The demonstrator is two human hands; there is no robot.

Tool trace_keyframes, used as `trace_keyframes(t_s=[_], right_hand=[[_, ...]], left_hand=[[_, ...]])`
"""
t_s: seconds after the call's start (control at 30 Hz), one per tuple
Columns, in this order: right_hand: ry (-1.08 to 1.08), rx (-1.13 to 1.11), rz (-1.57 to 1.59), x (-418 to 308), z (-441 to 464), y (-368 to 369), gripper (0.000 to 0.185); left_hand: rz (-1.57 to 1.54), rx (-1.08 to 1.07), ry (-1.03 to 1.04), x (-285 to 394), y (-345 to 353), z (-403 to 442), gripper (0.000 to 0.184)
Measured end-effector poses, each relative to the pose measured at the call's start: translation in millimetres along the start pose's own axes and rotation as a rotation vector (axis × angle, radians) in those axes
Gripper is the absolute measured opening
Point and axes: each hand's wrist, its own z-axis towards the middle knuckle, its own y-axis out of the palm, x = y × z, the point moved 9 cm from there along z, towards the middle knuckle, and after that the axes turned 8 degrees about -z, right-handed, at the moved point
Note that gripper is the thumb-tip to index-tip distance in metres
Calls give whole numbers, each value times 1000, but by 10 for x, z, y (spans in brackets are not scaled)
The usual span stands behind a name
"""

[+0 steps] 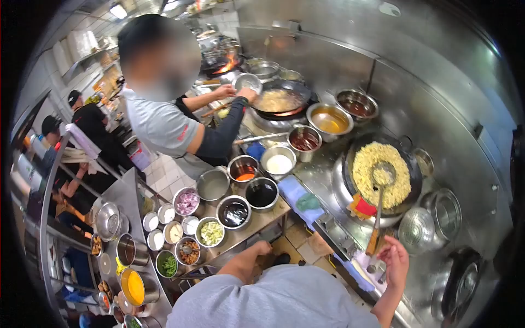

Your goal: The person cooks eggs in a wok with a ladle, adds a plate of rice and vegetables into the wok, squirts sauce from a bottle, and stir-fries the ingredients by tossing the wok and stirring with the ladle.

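Note:
My right hand (394,258) is raised at the stove's front edge, its fingers loosely bent and apart, holding nothing. Just left of it is the wooden handle end of a ladle (377,210), whose bowl rests on yellow fried rice (404,180) in a large wok (350,158). A red and yellow cloth (363,206) lies at the wok's near rim. My left hand (263,248) hangs low beside my body, fingers curled in, with nothing visible in it. It is below the counter with the bowls.
Bowls of dark liquid (261,192), chopped green vegetable (211,233) and chopped onion (187,201) stand at left. A perforated strainer (416,229) sits right of the wok. A co-worker (164,120) holds a metal bowl (248,83) by another wok (303,98). Flames (227,64) rise farther back.

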Motion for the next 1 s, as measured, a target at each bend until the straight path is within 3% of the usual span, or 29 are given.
trace_keyframes(t_s=[0.1,0.17,0.23,0.27,0.37,0.4,0.47,0.5,0.57,0.6,0.63,0.67,0.77,0.83,0.87,0.93,0.97,1.0], right_hand=[[-38,192,-40,16,34,-381,34],[120,452,-165,355,38,-829,31],[205,477,-101,612,4,-951,29],[242,467,-60,840,-5,-1007,30],[450,410,150,1351,57,-797,36],[514,355,227,1481,75,-659,42],[515,129,596,1662,307,-230,61],[512,175,728,1617,412,-66,59],[515,261,784,1522,643,62,52],[461,75,1089,1511,860,216,46],[397,-119,1385,1391,1020,316,40],[394,-108,1385,1342,1155,279,40],[575,65,1201,1267,1304,125,20],[583,89,741,1173,1332,-122,20],[597,104,740,1079,1220,-138,20],[484,105,-355,784,1129,-398,28],[490,105,-357,817,1018,-388,28],[341,163,-713,685,901,-445,38]], left_hand=[[-508,-16,-351,23,-86,-101,21],[-775,18,-337,561,-512,72,25],[-767,154,-118,1058,-1070,423,28],[-741,353,156,1492,-1646,450,24],[-699,603,262,2421,-2939,443,17],[-667,568,243,2686,-3243,489,17],[-396,800,493,2944,-3617,840,21],[-241,918,572,3075,-3718,954,19],[-92,906,562,3240,-3829,1192,20],[-92,902,571,3246,-3858,1271,20],[-68,669,427,3167,-3708,1556,23],[-42,437,285,3065,-3520,1793,25],[62,474,320,2967,-3330,1883,29],[64,475,269,2964,-3349,1844,31],[52,474,291,2974,-3347,1829,31],[34,476,310,2909,-3330,1854,31],[-9,509,372,2893,-3327,1857,29],[-50,542,435,2869,-3339,1865,27]])
